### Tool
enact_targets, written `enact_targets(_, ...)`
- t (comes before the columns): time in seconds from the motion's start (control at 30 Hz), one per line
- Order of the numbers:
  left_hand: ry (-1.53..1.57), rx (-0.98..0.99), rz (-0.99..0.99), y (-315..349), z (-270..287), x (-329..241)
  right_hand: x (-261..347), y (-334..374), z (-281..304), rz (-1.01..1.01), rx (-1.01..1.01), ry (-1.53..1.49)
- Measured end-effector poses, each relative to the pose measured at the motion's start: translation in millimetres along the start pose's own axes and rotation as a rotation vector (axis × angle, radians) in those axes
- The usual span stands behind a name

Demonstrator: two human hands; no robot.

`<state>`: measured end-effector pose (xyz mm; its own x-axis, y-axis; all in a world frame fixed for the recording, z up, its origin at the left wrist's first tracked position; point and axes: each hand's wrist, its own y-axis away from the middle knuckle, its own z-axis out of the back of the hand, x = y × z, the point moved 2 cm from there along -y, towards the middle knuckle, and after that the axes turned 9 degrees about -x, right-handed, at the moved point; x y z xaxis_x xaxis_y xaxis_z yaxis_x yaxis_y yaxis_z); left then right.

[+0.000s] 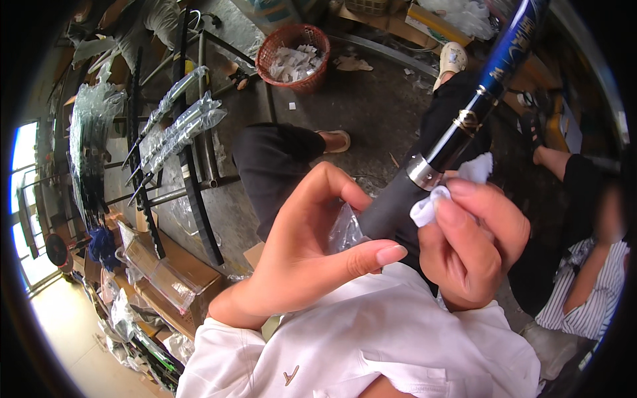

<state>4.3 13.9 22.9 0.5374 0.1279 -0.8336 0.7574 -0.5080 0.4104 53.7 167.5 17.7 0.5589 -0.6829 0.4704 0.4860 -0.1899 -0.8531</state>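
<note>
A fishing rod (479, 99) slants from the upper right down to my lap, with a glossy blue and black shaft, a silver collar (423, 172) and a matte dark grip (388, 211). My left hand (302, 229) curls around the butt end of the grip, its thumb stretched across the near side. Clear plastic film (345, 229) shows between its thumb and index finger. In the fingers of my right hand (468, 242) a small white cloth (431, 207) is pinched against the rod just by the collar. Part of the cloth sticks out beyond the knuckles.
A red plastic basket (293, 56) of white scraps stands on the floor ahead. To the left, a metal rack (199, 152) carries plastic-wrapped rods (179, 132), near cardboard boxes (182, 265). Another person in a striped top (587, 292) sits close by on the right.
</note>
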Motion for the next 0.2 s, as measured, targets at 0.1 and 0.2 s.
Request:
enact_targets(0.1, -0.04, -0.016, -0.039, -0.6, 1.9, 4.8, 0.5, 8.8, -0.6, 0.007, -0.026, 0.043)
enact_targets(0.2, 0.042, -0.02, 0.003, -0.6, 3.0, 6.0, 2.1, 10.7, -2.8, 0.001, -0.022, 0.069)
